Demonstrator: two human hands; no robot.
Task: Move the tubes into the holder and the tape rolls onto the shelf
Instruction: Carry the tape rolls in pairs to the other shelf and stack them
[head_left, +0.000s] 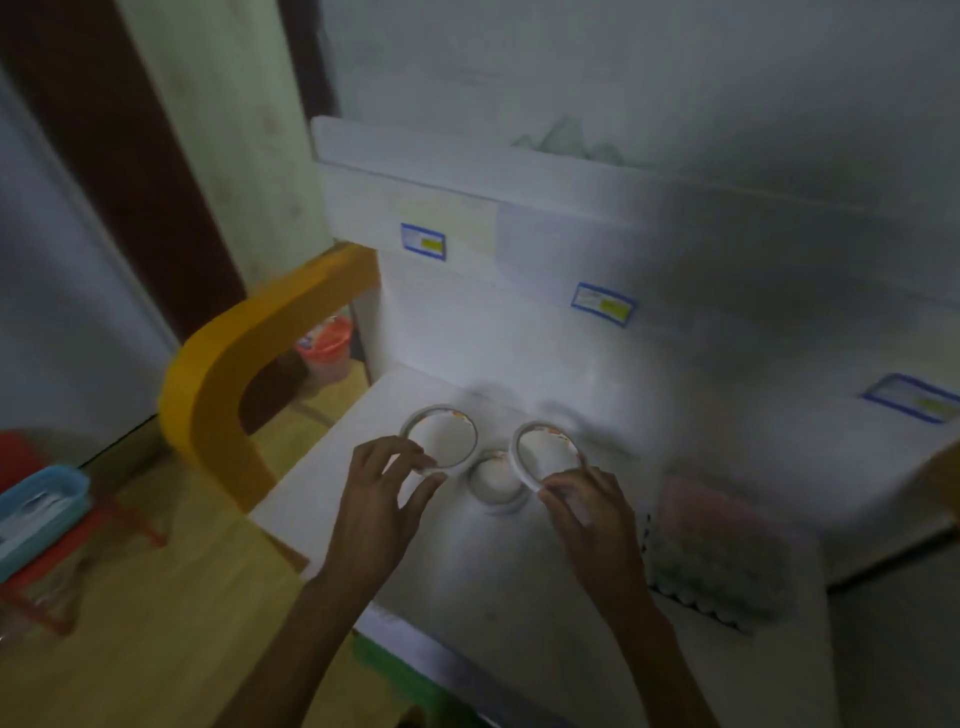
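Hands (498, 488) on thin white tape rolls (439, 435)

my left hand (387, 486): fingers on the near rim of the left white tape ring (439, 435)
my right hand (589, 499): pinching the right white tape ring (546, 454)
between them: smaller white tape roll (495, 479) on the white shelf (519, 561)

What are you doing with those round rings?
A person is putting tape rolls on a white shelf. The left hand has its fingers on the left tape roll, and the right hand pinches the edge of the right tape roll, which looks tilted. A smaller tape roll lies flat between them. The picture is dim and blurry, so I can't see any tubes.
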